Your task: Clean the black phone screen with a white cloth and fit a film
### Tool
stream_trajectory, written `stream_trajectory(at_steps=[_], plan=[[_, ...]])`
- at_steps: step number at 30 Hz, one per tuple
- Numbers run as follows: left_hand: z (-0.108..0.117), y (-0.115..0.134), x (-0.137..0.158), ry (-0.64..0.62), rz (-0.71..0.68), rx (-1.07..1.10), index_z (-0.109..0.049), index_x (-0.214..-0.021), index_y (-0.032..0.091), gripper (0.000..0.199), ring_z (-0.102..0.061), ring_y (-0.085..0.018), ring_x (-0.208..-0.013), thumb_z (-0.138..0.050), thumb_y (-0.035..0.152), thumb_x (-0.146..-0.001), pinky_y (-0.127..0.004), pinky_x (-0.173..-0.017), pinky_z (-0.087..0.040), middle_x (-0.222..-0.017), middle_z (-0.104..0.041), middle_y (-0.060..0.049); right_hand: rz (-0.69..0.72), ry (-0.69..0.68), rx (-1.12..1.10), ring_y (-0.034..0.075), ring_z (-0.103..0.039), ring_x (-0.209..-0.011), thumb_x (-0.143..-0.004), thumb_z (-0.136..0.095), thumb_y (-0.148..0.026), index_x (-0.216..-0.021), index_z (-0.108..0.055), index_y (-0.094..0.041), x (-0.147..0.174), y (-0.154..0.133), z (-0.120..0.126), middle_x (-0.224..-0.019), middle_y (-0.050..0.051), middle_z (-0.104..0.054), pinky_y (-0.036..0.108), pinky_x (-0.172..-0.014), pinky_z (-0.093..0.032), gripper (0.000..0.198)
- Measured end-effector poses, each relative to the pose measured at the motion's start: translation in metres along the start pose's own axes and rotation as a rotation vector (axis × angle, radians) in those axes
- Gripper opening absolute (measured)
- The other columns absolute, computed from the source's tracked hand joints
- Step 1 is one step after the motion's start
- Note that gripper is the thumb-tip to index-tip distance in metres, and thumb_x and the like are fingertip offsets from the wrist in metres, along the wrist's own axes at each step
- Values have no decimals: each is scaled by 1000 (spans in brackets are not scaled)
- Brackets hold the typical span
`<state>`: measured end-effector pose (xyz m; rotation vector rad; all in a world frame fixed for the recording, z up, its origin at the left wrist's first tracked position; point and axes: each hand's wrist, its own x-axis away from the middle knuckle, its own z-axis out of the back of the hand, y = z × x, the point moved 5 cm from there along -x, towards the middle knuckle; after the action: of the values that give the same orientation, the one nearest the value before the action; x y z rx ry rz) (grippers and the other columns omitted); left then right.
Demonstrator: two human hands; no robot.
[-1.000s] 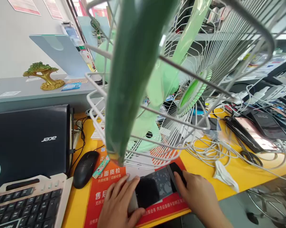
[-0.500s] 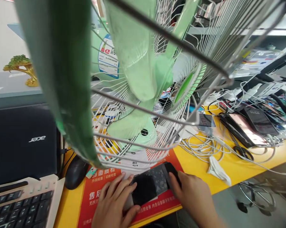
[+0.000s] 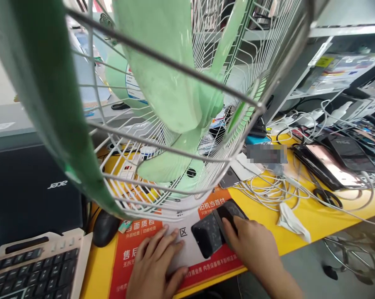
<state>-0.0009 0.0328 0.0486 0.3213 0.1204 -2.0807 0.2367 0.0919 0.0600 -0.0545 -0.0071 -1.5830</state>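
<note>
Smartphone: dark slab lying flat and skewed on the red printed mat, near the front edge of the yellow bench; its glass looks mottled with film or dust.
Scraper-like strip: a dark narrow piece lies across the phone's far end under the right fingertips; what it is cannot be told.
Right hand: fingers nearly closed and curved down, tips pressing on the phone's right end and the strip; it grips nothing fully, it bears down.
Left hand: open and flat, fingers spread on the white panel of the mat just beside the phone's left edge, apparently not touching it; holds nothing.
Technique, as a judgement: the phone sits askew and only one hand bears on it, so steadying its left edge with the free hand would keep it from pivoting; pressure is best kept even and low across the glass rather than at one corner.
Fan guard: white wire cage with pale green blades, very close to the camera, hiding much of the bench.
Left surroundings: black mouse, keyboard, dark Acer laptop lid.
Right surroundings: tangled white cables, crumpled white wipe, several other phones.
</note>
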Motion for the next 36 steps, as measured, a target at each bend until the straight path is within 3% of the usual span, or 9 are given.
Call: stream_trajectory(at_steps=[2, 5, 9, 12, 17, 19, 25, 31, 36], plan=[[1, 0, 0, 6, 5, -11, -63, -125, 33, 42, -59, -24, -127, -69, 44, -85, -41, -94, -48, -138, -66, 7, -9, -6, 27, 21, -68, -58, -101, -50, -40, -68, -60, -22, -5, 10, 2, -64, 6, -70, 31, -54, -16, 39], [3, 1, -3, 35, -2, -42, -59, -133, 29, 50, -58, -23, -127, -68, 41, -86, -39, -99, -43, -140, -65, 4, 58, -4, -17, 20, -68, -56, -100, -50, -38, -67, -60, -22, 0, -3, 0, -65, 5, -71, 32, -53, -17, 38], [5, 11, -8, 68, -177, -75, -59, -136, 33, 51, -56, -21, -127, -65, 30, -85, -36, -101, -37, -143, -63, 9, 166, 59, -76, 18, -66, -51, -100, -49, -33, -68, -60, -21, 18, -38, -4, -61, 4, -70, 33, -51, -18, 36], [6, 16, -12, 79, -239, -110, -62, -132, 34, 49, -56, -22, -126, -64, 30, -83, -38, -98, -36, -141, -63, 11, 202, 63, -84, 19, -66, -51, -99, -52, -31, -69, -62, -21, 18, -43, -3, -61, 4, -70, 33, -50, -19, 33], [8, 17, -15, 68, -213, -117, -65, -129, 35, 46, -56, -22, -126, -66, 32, -83, -38, -99, -36, -140, -65, 11, 43, 33, -25, 19, -65, -54, -100, -54, -38, -65, -60, -21, -10, 1, 6, -61, 6, -69, 30, -52, -20, 38], [7, 17, -16, 63, -211, -110, -65, -128, 35, 46, -56, -21, -126, -66, 34, -83, -38, -99, -36, -139, -65, 11, 8, 43, -10, 20, -66, -55, -100, -52, -38, -65, -60, -21, -13, 6, 8, -62, 7, -69, 30, -52, -20, 40], [4, 15, -14, 43, -214, -104, -64, -130, 36, 48, -56, -22, -126, -66, 32, -82, -39, -101, -35, -138, -65, 11, 236, 40, -126, 17, -65, -51, -98, -54, -31, -69, -61, -21, 12, -38, -1, -61, 3, -69, 33, -52, -17, 32], [6, 15, -13, 26, -180, -85, -62, -131, 37, 49, -58, -23, -124, -68, 34, -83, -40, -101, -37, -141, -64, 8, 34, 58, 5, 19, -65, -52, -100, -51, -38, -64, -57, -21, -5, 4, 4, -60, 5, -68, 31, -53, -19, 41], [6, 15, -13, 4, -151, -91, -64, -129, 38, 47, -57, -24, -127, -66, 32, -83, -41, -101, -38, -144, -62, 3, 227, 65, -66, 20, -66, -50, -98, -54, -31, -69, -61, -22, 8, -39, 6, -60, 4, -69, 33, -51, -18, 31]])
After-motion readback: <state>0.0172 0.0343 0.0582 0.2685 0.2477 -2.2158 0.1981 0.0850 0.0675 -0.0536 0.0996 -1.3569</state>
